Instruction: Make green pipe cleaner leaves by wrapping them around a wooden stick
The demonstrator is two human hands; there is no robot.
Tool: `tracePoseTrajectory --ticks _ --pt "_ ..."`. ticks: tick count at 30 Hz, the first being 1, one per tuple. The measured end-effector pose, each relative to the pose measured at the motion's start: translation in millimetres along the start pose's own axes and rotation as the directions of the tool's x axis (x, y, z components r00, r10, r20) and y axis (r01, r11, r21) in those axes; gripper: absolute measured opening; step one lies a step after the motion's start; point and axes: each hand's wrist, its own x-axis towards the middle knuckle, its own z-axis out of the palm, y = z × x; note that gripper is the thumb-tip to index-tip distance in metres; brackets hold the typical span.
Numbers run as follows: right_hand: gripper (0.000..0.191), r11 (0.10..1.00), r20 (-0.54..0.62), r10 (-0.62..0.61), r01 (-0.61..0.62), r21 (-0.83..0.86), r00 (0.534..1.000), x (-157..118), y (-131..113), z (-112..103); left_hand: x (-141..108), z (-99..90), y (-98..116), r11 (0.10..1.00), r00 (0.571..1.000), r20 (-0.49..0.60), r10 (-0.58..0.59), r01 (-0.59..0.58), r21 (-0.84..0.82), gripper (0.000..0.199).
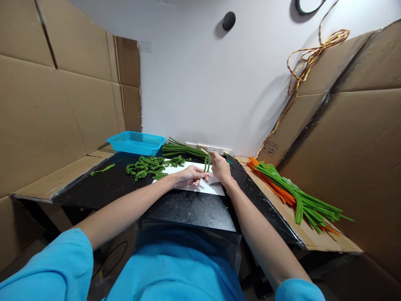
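The step in hand looked like bending a green stem around a pale stick; the next move probably called for steadying the stick while the stem's loose lengths were guided round. The stem was between the hands, above the white sheet, its two near-parallel lengths running roughly upright in view, from the stick down toward the left hand. Whether that hand's curled fingers gripped it could not be told; the right hand pinched the stick.
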Motion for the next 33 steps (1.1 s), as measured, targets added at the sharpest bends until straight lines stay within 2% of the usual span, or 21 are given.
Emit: tracePoseTrajectory --ticks 4,8,15,23,27,30,33 --pt "0.039 1.0 0.037 0.0 0.001 -0.026 0.999 -2.4 -4.7 -3.7 -1.8 2.9 1.3 1.0 1.0 0.024 -0.019 0.019 0.001 0.051" --pt "0.041 0.997 0.074 -0.048 0.053 -0.056 0.996 -3.0 -5.9 -3.1 -2.7 4.2 2.9 0.998 0.995 0.087 -0.045 0.041 0.053 0.052" --pt "0.04 0.997 0.046 -0.054 0.056 -0.052 0.997 -2.4 -4.6 -0.5 -1.2 2.8 1.0 0.998 0.988 0.151 -0.041 0.033 0.058 0.052" --pt "0.041 0.998 -0.061 -0.037 0.039 0.043 0.997 0.0 -2.5 0.7 1.1 1.9 0.6 0.999 0.991 0.131 -0.03 0.027 0.019 0.047" --pt "0.04 0.99 -0.12 -0.002 0.018 0.139 0.993 2.0 -3.1 1.4 3.7 1.1 5.0 0.997 0.994 0.076 0.077 -0.077 0.007 0.046" --pt "0.04 0.98 -0.129 0.009 0.017 0.2 0.992 3.7 -3.0 4.2 4.6 2.6 7.6 0.992 0.992 0.034 0.125 -0.126 0.007 0.046" --pt "0.041 0.975 -0.11 0.017 0.008 0.221 0.994 3.9 -2.2 8.3 4.2 3.6 7.3 0.994 0.994 0.015 0.105 -0.105 0.004 0.049"
